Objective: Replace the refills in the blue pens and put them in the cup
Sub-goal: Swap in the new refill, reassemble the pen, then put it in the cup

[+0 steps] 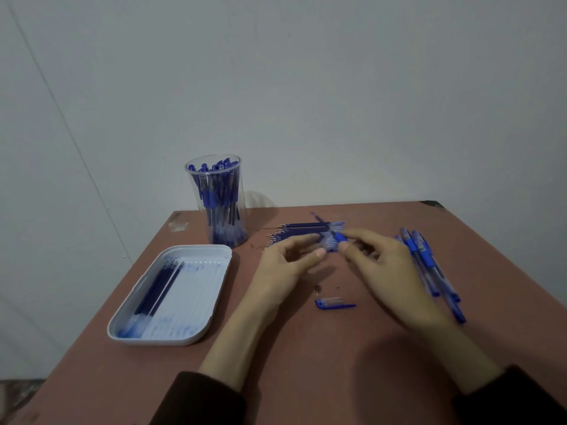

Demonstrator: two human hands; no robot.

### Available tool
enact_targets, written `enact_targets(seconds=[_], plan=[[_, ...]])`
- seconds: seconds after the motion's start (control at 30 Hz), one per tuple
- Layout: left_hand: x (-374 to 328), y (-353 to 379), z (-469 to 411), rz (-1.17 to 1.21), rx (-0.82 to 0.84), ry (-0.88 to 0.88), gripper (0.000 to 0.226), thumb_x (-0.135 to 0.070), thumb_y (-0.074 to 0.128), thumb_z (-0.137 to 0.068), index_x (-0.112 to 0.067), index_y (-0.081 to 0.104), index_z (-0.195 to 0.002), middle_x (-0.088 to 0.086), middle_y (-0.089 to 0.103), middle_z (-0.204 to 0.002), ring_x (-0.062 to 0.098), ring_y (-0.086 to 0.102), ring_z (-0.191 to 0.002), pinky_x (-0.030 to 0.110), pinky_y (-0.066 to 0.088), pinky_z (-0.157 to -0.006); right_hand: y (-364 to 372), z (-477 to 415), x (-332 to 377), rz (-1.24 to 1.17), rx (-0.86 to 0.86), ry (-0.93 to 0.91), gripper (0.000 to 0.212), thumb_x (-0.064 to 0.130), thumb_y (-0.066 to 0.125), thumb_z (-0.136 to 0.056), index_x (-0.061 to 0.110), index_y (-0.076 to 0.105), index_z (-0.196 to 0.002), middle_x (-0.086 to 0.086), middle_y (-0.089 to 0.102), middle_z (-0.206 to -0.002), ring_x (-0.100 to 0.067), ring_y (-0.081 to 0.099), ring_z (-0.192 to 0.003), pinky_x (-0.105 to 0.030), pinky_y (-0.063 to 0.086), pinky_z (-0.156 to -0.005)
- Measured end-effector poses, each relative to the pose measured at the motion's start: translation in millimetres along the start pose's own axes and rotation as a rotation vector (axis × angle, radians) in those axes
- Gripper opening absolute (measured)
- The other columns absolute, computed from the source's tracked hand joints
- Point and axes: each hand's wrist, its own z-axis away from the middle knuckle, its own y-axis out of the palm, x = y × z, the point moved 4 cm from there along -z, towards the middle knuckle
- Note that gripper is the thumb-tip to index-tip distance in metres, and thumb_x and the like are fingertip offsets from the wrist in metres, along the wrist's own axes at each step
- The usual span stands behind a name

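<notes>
Pen (338, 237) pinched by right fingers (344, 246), left fingers (320, 253) loose, both well inside table (306, 348) edges

At the centre of the frame the right grip (389, 265) is pinching a blue pen (337, 236) whose thin end is pointing up and left, while the left grip (288, 262) is hovering just beside it with fingers loosely curved, thumb and forefinger apart. Both are hanging over a row of refills (294, 231) lying on the reddish counter (306, 348), with a blue cap (334, 303) lying below them. A clear cup (216, 204) full of pens is standing at centre left, a white tray (196, 335) holding used refills (159, 286) is sitting at lower left, and loose pens (429, 265) are lying at right.
</notes>
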Motion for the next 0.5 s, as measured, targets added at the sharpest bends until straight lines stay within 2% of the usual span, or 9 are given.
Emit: enact_targets(seconds=[0.03,0.1,0.2,0.3,0.37,0.4,0.5], plan=[[1,-6,-3,-0.202,0.01,0.029,0.024,-0.004,0.069,-0.083,-0.016,0.068,-0.104,-0.002,0.07,-0.088,0.006,0.067,-0.078,0.018,0.054,-0.072,-3,-2,-2,-0.088,-0.018,0.048,0.019,0.021,0.062,-0.089,0.038,0.066,-0.095,0.008,0.065,-0.069,-0.005,0.057,-0.066,-0.023,0.048,-0.064],[3,-15,-4,-0.547,0.104,0.043,0.019,-0.018,0.075,-0.08,-0.027,0.072,-0.096,-0.008,0.073,-0.087,0.005,0.066,-0.082,0.022,0.052,-0.084,-7,-3,-4,-0.244,-0.038,0.131,0.017,0.018,0.058,-0.092,0.031,0.067,-0.098,0.004,0.064,-0.068,-0.007,0.055,-0.062,-0.027,0.046,-0.061],[6,-18,-2,-0.766,0.222,0.044,0.019,-0.026,0.073,-0.081,-0.027,0.075,-0.1,-0.01,0.073,-0.085,0.001,0.065,-0.082,0.017,0.049,-0.084,-9,-4,-4,-0.41,-0.06,0.209,0.015,0.014,0.056,-0.093,0.021,0.067,-0.098,0.003,0.063,-0.063,-0.01,0.052,-0.059,-0.028,0.043,-0.055],[5,-16,-2,-0.907,0.239,0.152,0.016,-0.024,0.071,-0.083,-0.027,0.075,-0.097,-0.009,0.072,-0.087,-0.001,0.059,-0.078,0.011,0.044,-0.076,-8,-4,-6,-0.421,-0.052,0.22,0.015,0.014,0.056,-0.093,0.023,0.068,-0.096,0.003,0.063,-0.064,-0.009,0.052,-0.059,-0.028,0.043,-0.055],[4,-16,-3,-0.877,0.174,0.2,0.013,-0.021,0.07,-0.084,-0.025,0.076,-0.094,-0.011,0.072,-0.087,-0.003,0.059,-0.076,0.007,0.042,-0.072,-9,-3,-6,-0.338,-0.048,0.179,0.015,0.015,0.057,-0.092,0.022,0.069,-0.098,0.004,0.063,-0.065,-0.006,0.054,-0.059,-0.025,0.044,-0.058],[2,-16,-4,-0.778,0.103,0.195,0.012,-0.019,0.069,-0.084,-0.023,0.076,-0.094,-0.011,0.072,-0.083,-0.004,0.06,-0.072,0.007,0.043,-0.069,-9,-3,-6,-0.251,-0.056,0.135,0.015,0.015,0.059,-0.091,0.02,0.07,-0.099,0.006,0.063,-0.066,-0.003,0.054,-0.06,-0.021,0.044,-0.06],[-1,-19,-3,-0.226,-0.085,0.095,0.012,-0.009,0.066,-0.086,-0.014,0.073,-0.094,0.0,0.071,-0.081,0.007,0.061,-0.071,0.014,0.051,-0.066,-9,1,2,0.119,-0.094,-0.056,0.015,0.015,0.065,-0.086,0.02,0.071,-0.098,0.013,0.065,-0.076,0.002,0.058,-0.072,-0.011,0.046,-0.067]])
